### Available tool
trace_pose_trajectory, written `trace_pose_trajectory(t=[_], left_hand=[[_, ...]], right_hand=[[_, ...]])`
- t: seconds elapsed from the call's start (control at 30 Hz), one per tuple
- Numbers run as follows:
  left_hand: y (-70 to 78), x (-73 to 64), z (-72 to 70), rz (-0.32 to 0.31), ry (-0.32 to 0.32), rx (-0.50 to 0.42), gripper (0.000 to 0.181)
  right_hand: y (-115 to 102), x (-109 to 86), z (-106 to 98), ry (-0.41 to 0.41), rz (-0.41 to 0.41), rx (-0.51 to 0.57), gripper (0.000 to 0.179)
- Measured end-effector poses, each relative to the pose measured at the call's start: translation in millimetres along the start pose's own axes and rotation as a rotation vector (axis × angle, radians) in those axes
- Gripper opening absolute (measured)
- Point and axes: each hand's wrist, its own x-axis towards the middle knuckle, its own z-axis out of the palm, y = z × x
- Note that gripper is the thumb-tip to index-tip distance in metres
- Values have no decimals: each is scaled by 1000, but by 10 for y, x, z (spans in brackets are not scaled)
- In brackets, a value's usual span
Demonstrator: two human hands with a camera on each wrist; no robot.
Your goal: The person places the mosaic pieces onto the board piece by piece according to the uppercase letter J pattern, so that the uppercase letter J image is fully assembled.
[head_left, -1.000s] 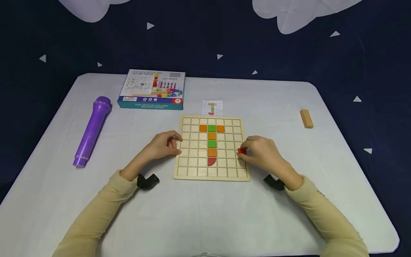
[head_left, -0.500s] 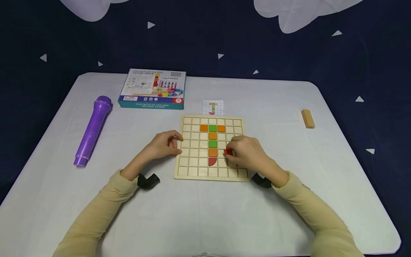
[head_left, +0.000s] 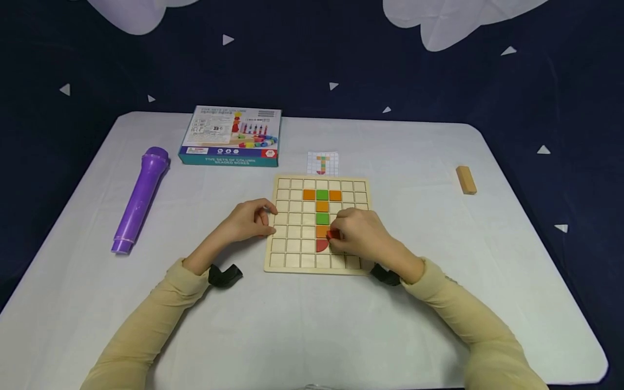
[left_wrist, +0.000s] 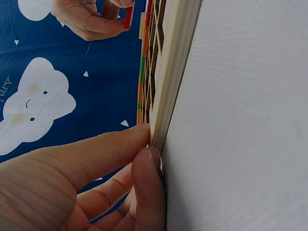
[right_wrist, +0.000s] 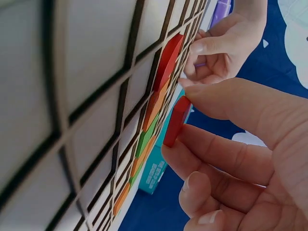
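Observation:
My left hand (head_left: 246,219) holds the left edge of the wooden grid board (head_left: 287,261), thumb and forefinger against its rim, as the left wrist view shows close up. My right hand (head_left: 365,233) pinches a small red tile (right_wrist: 177,120) between thumb and fingers, over the board just right of the lower orange tile (head_left: 322,232). In the grid lie orange and green tiles in a T shape, with a red quarter-round tile (head_left: 322,245) at the foot of the column. From the head, fingers hide much of the held tile.
Behind the board lies a small pattern card (head_left: 329,157) with a coloured figure. A boxed bead set (head_left: 231,135) sits at the back left, and a purple tube (head_left: 138,203) lies farther left. A small wooden block (head_left: 466,180) is at the right on the white table (head_left: 414,336).
My right hand has carried the red tile leftward from the board's right edge to beside the middle column. The left hand has stayed at the board's left edge.

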Motion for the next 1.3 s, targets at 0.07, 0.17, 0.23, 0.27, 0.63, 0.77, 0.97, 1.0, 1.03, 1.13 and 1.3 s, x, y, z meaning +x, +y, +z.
trace_pose_trajectory(t=[0.07,0.17,0.23,0.27,0.63,0.77,0.97,1.0,1.03,1.13,1.3], left_hand=[[-5,-1,1,-1,1,0,37],[-11,-4,2,-5,2,3,37],[-13,-7,1,-7,3,6,37],[-14,-8,0,-8,3,6,37],[-28,-5,-21,-8,9,13,37],[-36,1,-27,-13,8,17,37],[-29,16,-15,-16,7,11,37],[-28,21,-10,-15,7,11,37],[-27,23,-7,-15,6,11,37],[-27,26,4,-17,1,10,37],[-27,14,-1,-8,-2,7,37]], right_hand=[[-20,20,6,-4,-10,-4,10],[-57,53,17,-9,-21,-14,13],[-82,75,27,-14,-28,-19,15],[-97,85,28,-17,-31,-19,16],[-232,184,49,-49,-37,-16,14],[-282,220,67,-61,-37,-16,12],[-313,246,88,-69,-48,-24,12],[-313,244,92,-66,-51,-27,12],[-311,241,101,-63,-54,-31,13],[-313,229,118,-57,-57,-30,13],[-322,233,142,-66,-49,-28,15]])
